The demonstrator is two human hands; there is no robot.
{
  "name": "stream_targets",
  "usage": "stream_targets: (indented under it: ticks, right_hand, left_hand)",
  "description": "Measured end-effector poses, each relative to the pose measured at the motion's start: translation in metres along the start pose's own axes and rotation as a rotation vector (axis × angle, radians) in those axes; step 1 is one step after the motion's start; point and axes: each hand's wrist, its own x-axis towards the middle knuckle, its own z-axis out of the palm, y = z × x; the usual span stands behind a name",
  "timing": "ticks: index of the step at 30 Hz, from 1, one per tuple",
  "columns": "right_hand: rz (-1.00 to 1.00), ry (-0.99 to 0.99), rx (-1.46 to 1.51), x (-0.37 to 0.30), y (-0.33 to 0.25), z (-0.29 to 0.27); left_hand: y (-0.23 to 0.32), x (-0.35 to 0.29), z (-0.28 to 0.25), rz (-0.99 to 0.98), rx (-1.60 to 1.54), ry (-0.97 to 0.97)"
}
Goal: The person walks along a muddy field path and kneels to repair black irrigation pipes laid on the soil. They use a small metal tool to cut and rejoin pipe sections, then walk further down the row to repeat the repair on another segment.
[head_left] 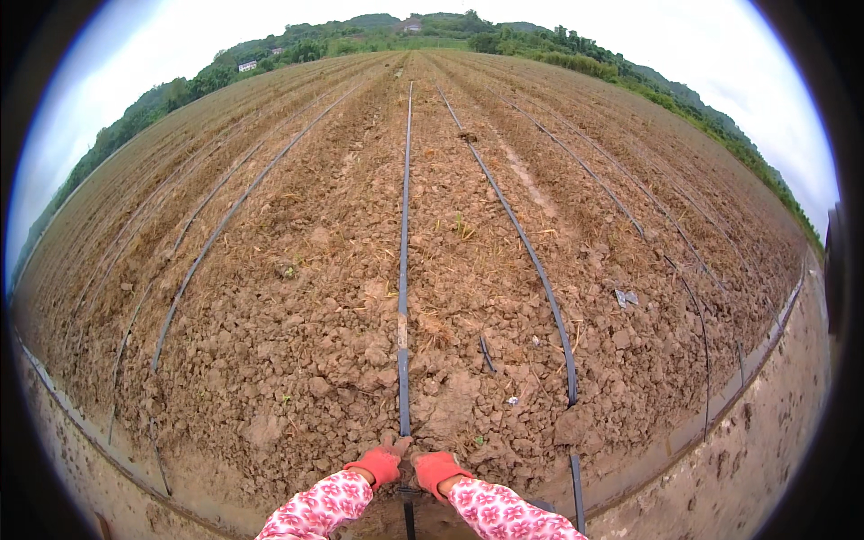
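A flat dark drip irrigation tape (404, 270) runs down the middle of the ploughed field to my hands at the near edge. My left hand (380, 461), in a red glove with soil-darkened fingertips, is closed on the tape's near part. Just to the right, my right hand (437, 470), also red-gloved, curls in against the same tape; its fingertips are mostly hidden. Below the hands, a darker piece of tube (409, 517) comes out toward me. Pink and white patterned sleeves cover both forearms.
More tapes lie along the rows, one to the right (526, 243) and one to the left (211, 238). Clods and straw cover the soil. A short dark tube piece (487, 354) and a silvery scrap (625, 297) lie at right. A concrete edge (720, 414) borders the field.
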Motion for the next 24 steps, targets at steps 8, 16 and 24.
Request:
stream_targets:
  ticks: [8,16,24]
  right_hand:
    - [-0.085,-0.073,-0.262,0.038,-0.012,0.032]
    - [0.174,0.057,0.091,0.093,0.04,0.2]
    - [-0.002,-0.059,-0.079,0.075,0.009,0.111]
  left_hand:
    - [-0.037,0.036,0.06,-0.047,0.124,0.181]
    - [0.018,0.03,0.004,0.069,0.417,0.003]
    - [0.019,0.032,0.015,-0.256,0.179,-0.097]
